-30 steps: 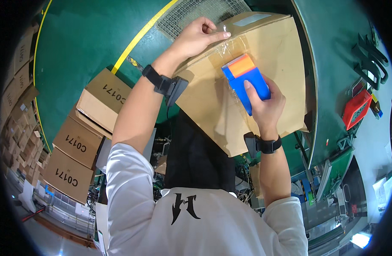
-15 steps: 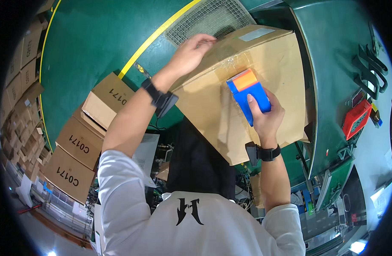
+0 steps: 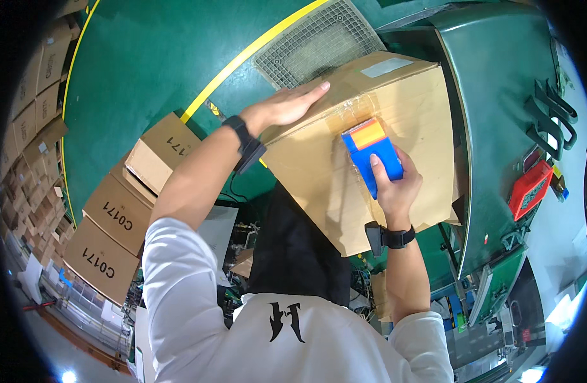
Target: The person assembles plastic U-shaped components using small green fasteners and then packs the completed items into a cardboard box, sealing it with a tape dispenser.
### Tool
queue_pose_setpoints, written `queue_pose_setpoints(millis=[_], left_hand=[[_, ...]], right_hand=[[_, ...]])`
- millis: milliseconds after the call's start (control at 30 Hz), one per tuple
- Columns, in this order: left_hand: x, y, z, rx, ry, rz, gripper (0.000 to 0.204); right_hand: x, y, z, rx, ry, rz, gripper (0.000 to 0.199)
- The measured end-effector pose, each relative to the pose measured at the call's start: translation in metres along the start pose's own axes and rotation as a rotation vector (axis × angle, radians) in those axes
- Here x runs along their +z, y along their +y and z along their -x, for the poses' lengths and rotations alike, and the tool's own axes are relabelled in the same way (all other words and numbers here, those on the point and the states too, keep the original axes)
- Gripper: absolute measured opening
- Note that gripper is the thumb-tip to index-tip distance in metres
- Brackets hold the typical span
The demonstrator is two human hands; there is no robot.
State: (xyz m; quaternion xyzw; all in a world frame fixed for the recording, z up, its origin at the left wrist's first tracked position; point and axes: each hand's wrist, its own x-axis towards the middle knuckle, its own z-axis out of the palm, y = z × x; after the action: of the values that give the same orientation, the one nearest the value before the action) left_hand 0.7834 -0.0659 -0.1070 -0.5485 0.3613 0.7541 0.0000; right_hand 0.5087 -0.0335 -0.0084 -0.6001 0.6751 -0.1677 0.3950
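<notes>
From the head view, a large cardboard box (image 3: 344, 172) lies in front of the person, resting against a green machine housing (image 3: 504, 115). The left hand (image 3: 287, 105) lies flat and open on the box's upper left edge, fingers stretched, clamped on nothing. The right hand (image 3: 392, 188) is closed around a blue and orange tape dispenser (image 3: 372, 153), which is pressed on the box top along a strip of clear tape. To the left, smaller boxes (image 3: 124, 204) are stacked on the green floor (image 3: 159, 64); a yellow line (image 3: 255, 48) and a metal grate (image 3: 319, 41) lie beyond. A red tool (image 3: 529, 189) sits at the right.
</notes>
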Motion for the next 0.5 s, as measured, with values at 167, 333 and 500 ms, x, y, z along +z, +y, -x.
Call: queue_pose_setpoints(millis=[167,333,500], left_hand=[[0.03,0.003,0.019,0.495,0.142,0.059,0.065],[0.026,0.009,0.033,0.355,0.131,0.052,0.065],[0.064,0.03,0.054,0.075,0.71,-0.429,0.06]], right_hand=[[-0.002,-0.007,0.002,0.005,0.024,0.012,0.048],[0.01,0.012,0.007,-0.057,0.069,-0.092,0.049],[0.005,0.011,0.006,0.024,0.059,-0.137,0.053]])
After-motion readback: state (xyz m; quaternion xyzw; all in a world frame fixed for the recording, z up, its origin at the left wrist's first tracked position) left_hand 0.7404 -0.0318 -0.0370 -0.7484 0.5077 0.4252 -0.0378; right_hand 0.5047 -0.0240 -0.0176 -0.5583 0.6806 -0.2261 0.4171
